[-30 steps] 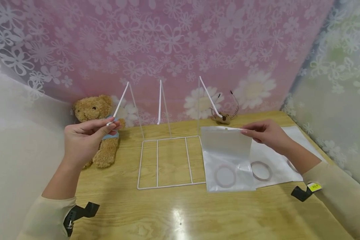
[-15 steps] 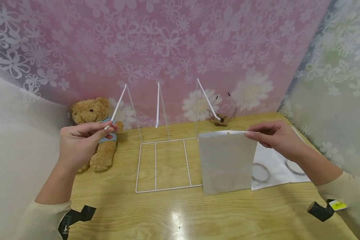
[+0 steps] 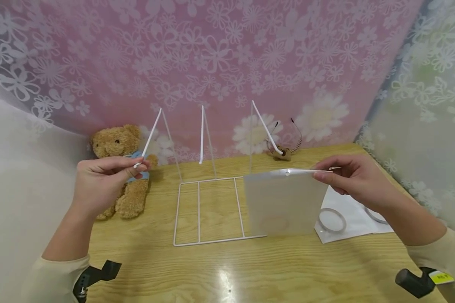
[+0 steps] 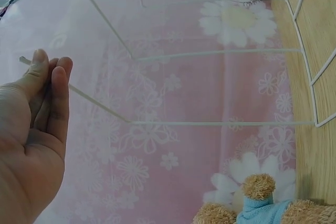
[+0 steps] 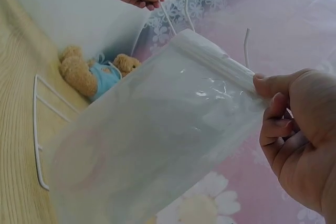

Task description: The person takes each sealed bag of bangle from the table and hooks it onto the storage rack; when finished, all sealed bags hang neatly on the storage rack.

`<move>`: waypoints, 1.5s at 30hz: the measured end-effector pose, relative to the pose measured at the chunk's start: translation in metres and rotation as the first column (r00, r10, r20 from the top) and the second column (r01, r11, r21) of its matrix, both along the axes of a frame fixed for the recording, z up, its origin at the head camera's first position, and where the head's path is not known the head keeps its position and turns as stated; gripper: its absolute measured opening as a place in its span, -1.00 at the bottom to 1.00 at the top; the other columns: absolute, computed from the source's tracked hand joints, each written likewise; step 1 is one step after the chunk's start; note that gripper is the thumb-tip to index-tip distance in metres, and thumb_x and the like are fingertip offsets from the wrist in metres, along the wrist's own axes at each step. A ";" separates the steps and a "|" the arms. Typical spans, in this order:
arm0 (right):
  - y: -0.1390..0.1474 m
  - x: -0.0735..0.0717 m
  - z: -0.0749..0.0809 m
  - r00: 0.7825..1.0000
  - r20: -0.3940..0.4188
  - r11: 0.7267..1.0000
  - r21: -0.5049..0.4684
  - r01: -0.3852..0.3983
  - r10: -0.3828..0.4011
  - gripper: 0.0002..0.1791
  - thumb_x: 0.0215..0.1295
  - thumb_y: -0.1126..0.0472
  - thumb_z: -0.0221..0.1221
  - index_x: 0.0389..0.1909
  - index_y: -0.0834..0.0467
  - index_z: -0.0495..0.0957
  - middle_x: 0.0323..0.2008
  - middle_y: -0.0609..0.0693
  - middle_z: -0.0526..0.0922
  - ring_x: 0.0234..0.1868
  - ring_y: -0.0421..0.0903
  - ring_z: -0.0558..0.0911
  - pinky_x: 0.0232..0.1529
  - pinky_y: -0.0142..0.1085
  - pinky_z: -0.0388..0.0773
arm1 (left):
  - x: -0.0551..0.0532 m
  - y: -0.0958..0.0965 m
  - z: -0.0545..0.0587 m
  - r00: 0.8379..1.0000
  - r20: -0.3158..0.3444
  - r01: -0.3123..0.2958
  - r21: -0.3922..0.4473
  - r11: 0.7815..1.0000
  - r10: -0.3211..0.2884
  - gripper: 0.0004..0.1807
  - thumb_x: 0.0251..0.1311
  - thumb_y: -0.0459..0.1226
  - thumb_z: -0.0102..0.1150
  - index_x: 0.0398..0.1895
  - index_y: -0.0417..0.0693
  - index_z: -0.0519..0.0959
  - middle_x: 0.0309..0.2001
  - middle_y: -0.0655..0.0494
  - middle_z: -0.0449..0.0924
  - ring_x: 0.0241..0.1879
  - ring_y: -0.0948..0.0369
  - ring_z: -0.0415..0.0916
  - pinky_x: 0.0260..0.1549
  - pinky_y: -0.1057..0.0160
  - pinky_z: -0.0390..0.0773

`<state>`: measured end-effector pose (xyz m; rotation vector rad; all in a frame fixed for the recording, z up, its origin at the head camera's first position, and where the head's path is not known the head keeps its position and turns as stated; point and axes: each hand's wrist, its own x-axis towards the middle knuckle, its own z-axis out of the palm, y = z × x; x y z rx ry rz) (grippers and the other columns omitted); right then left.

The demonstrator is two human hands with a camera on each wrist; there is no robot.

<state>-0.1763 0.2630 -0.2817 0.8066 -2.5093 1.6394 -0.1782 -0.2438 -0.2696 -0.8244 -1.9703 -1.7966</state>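
Note:
A white wire rack point(image 3: 199, 212) stands on the table, with three upright arms slanting forward. My left hand point(image 3: 104, 181) pinches the tip of its left arm point(image 4: 100, 103) between thumb and fingers. By its top edge, my right hand point(image 3: 358, 181) pinches a translucent plastic bag point(image 3: 284, 202), which hangs in front of the rack's right side. A small hole shows in the bag's top edge. In the right wrist view a faint ring point(image 5: 79, 161) shows through the bag's lower part. The rack's right front corner is hidden behind the bag.
More flat bags point(image 3: 349, 223) with rings point(image 3: 332, 220) lie on the table at right. A teddy bear point(image 3: 130, 193) in blue sits behind my left hand. A headband point(image 3: 284, 152) with a small brown figure lies at the back, before the flowered curtain point(image 3: 212, 50).
The bag has swung up and tilted forward, its lower edge lifting off the table. My right hand has shifted slightly right. The left hand still pinches the rack arm's tip.

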 end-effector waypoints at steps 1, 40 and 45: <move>-0.002 0.001 0.001 1.000 0.001 0.999 -0.029 -0.021 0.021 -0.84 0.36 0.49 0.15 -0.15 0.28 0.66 -0.60 -0.16 0.46 -0.68 -0.06 0.24 -0.75 -0.21 0.22 | 0.000 0.000 0.000 1.000 0.002 0.009 0.006 1.000 -0.009 -0.84 0.18 -0.67 0.17 -0.18 -0.63 0.63 -0.28 0.07 0.80 -0.30 0.19 0.78 -0.33 0.30 0.77; -0.123 0.035 0.095 0.966 0.258 0.979 0.196 -0.060 0.007 -0.81 0.23 -0.02 0.39 -0.18 -0.09 0.78 -0.67 -0.04 0.48 -0.65 -0.11 0.38 -0.69 -0.29 0.36 | -0.001 -0.005 0.004 1.000 -0.011 -0.006 0.021 1.000 0.006 -0.84 0.09 -0.71 0.21 -0.25 -0.55 0.68 -0.35 0.08 0.80 -0.41 0.25 0.75 -0.87 0.26 -0.11; -0.137 0.032 0.102 0.959 0.283 0.977 0.203 -0.068 0.008 -0.83 0.23 -0.01 0.39 -0.17 -0.13 0.78 -0.59 0.00 0.55 -0.61 -0.10 0.41 -0.64 -0.32 0.37 | -0.002 -0.004 0.007 1.000 0.004 0.007 0.019 1.000 -0.007 -0.83 0.10 -0.69 0.23 -0.23 -0.55 0.68 -0.32 0.08 0.80 -0.33 0.23 0.77 -0.86 0.37 0.05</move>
